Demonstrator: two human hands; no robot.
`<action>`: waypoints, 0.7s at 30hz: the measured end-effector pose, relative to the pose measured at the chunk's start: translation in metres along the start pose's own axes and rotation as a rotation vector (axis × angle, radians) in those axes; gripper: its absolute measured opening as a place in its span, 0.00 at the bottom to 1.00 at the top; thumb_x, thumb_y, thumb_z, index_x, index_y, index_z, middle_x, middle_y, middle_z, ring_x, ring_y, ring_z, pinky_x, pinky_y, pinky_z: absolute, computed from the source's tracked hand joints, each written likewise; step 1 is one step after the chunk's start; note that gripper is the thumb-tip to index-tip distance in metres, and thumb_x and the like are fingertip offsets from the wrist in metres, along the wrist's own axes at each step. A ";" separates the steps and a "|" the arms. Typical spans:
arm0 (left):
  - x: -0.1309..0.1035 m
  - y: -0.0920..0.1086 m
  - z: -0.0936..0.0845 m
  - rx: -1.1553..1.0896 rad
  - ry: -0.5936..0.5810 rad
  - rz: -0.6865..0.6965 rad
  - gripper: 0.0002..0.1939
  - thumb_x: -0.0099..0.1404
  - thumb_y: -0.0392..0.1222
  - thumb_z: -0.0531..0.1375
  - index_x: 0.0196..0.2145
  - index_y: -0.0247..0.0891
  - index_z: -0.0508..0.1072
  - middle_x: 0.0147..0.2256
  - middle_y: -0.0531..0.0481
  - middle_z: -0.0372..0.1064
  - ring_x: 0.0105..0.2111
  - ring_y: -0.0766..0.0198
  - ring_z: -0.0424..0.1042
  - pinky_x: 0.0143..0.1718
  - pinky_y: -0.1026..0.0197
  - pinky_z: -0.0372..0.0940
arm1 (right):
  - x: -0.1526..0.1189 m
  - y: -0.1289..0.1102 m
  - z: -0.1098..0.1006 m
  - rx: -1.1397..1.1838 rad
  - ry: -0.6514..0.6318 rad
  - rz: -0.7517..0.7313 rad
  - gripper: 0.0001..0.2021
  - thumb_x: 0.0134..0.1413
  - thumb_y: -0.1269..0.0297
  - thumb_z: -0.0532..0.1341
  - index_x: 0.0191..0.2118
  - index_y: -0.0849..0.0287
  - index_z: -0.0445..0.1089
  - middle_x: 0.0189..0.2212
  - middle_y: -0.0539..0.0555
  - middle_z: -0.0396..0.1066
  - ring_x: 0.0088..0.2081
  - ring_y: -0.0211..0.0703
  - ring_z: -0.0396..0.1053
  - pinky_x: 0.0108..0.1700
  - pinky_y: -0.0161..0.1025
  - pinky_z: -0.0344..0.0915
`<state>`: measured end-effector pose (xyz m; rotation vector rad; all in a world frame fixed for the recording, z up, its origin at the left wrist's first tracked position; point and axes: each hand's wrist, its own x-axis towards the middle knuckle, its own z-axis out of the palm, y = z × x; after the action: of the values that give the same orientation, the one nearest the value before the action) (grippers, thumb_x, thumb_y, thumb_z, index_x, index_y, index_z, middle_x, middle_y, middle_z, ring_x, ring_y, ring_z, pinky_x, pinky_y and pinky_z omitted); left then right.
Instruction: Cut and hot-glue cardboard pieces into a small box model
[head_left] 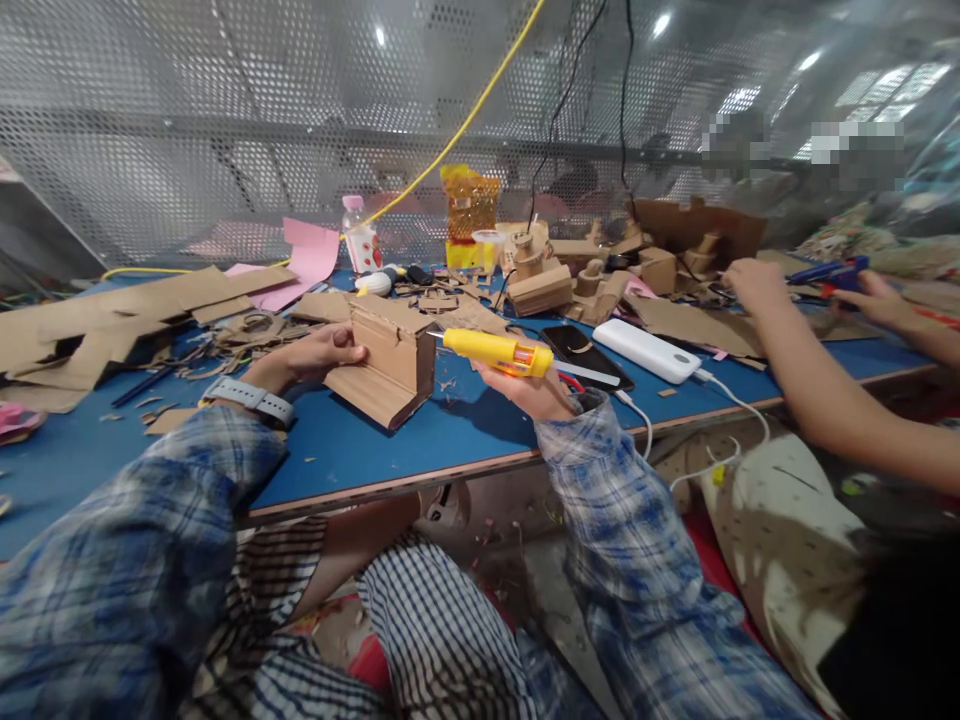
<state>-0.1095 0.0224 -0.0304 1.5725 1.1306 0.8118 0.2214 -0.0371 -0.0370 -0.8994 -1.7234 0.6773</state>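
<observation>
An L-shaped piece of folded cardboard [386, 360] stands near the front edge of the blue table. My left hand [319, 352] is closed on its left side, thumb on the inner face. My right hand [531, 388] grips a yellow glue gun [495, 351], whose nozzle points left at the upright cardboard wall, close to its top right edge. Whether the tip touches the cardboard, I cannot tell. A white glue stick sticks out of the back of the gun, over my right wrist.
A black phone [585, 356] and a white power bank [646, 351] with a cable lie to the right. Cardboard scraps [247, 335], a bottle [361, 235] and a yellow bag [471, 215] stand behind. A co-worker's hands [757, 285] work at the right.
</observation>
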 end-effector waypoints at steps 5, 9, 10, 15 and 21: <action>-0.002 0.008 0.007 -0.002 0.002 -0.032 0.43 0.32 0.60 0.77 0.46 0.38 0.81 0.44 0.34 0.80 0.54 0.29 0.73 0.54 0.37 0.71 | 0.002 -0.006 0.002 -0.054 -0.039 -0.036 0.10 0.51 0.54 0.66 0.29 0.54 0.69 0.28 0.50 0.74 0.31 0.42 0.71 0.38 0.40 0.71; -0.001 0.006 0.006 -0.002 -0.003 -0.014 0.44 0.32 0.60 0.78 0.47 0.37 0.80 0.43 0.34 0.80 0.53 0.30 0.74 0.54 0.38 0.72 | 0.004 -0.009 0.005 -0.058 -0.028 -0.054 0.10 0.51 0.55 0.65 0.29 0.54 0.69 0.29 0.52 0.74 0.33 0.43 0.72 0.40 0.41 0.72; -0.001 0.005 0.005 -0.003 -0.007 -0.007 0.44 0.32 0.61 0.78 0.46 0.37 0.81 0.43 0.34 0.80 0.52 0.30 0.74 0.53 0.39 0.73 | 0.005 -0.010 0.005 -0.055 -0.034 -0.051 0.09 0.51 0.56 0.65 0.29 0.54 0.69 0.29 0.52 0.74 0.33 0.43 0.72 0.40 0.41 0.72; -0.001 0.004 0.000 0.011 -0.061 0.007 0.44 0.36 0.62 0.78 0.48 0.35 0.79 0.41 0.37 0.81 0.46 0.40 0.79 0.49 0.49 0.76 | 0.010 -0.016 0.005 -0.013 -0.098 -0.049 0.08 0.48 0.58 0.66 0.29 0.56 0.69 0.29 0.52 0.75 0.33 0.43 0.73 0.39 0.42 0.73; 0.001 -0.002 -0.005 -0.011 -0.089 0.025 0.43 0.39 0.61 0.78 0.50 0.34 0.78 0.41 0.38 0.81 0.43 0.46 0.80 0.45 0.57 0.77 | 0.011 -0.019 0.003 0.014 -0.086 -0.075 0.06 0.48 0.61 0.64 0.30 0.56 0.69 0.28 0.53 0.74 0.32 0.43 0.73 0.38 0.42 0.74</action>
<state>-0.1142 0.0256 -0.0305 1.6009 1.0430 0.7554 0.2121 -0.0388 -0.0167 -0.8020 -1.8171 0.6863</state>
